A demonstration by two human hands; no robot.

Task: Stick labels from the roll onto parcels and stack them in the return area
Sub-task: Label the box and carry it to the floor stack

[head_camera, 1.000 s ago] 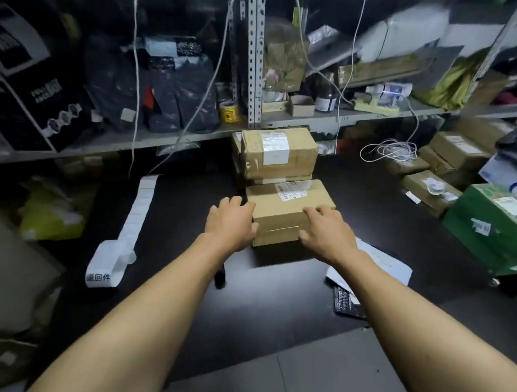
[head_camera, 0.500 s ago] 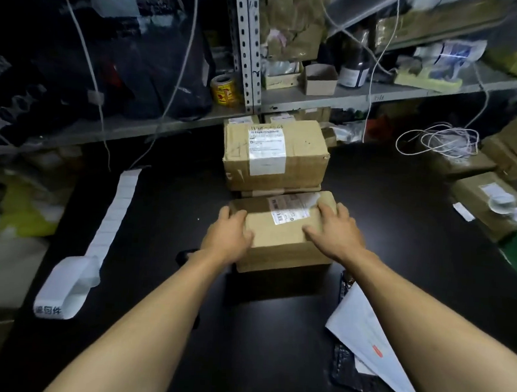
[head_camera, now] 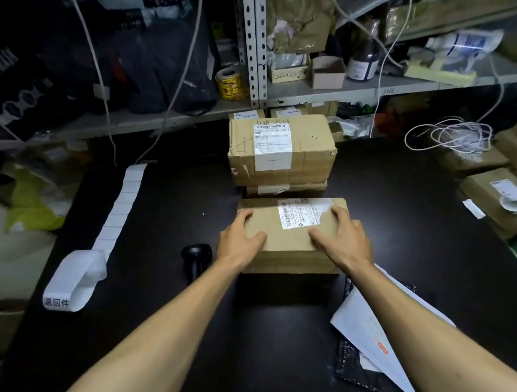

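A: How is the room around the parcel [head_camera: 291, 236] described?

B: A broad stretch of the black table [head_camera: 166, 209] is seen to its left, bounded by the label strip [head_camera: 122, 206], which is laid out from the back edge down to a loose roll [head_camera: 76, 279] near the left edge. Directly behind, the way is closed by stacked boxes [head_camera: 280, 150], which are set just beside the parcel's far edge under the shelf [head_camera: 361, 92]. A black scanner [head_camera: 196, 254] is found just left of the near corner, and white papers [head_camera: 373, 330] are spread at the near right.

A: And the hands?

B: The parcel is held from both sides. The left hand [head_camera: 240, 240] is curled over its left edge, thumb laid on the top face. The right hand [head_camera: 343, 234] is wrapped over the right edge, fingers reaching the torn corner of the shipping label [head_camera: 302, 213]. Whether the parcel is resting on the table cannot be told.
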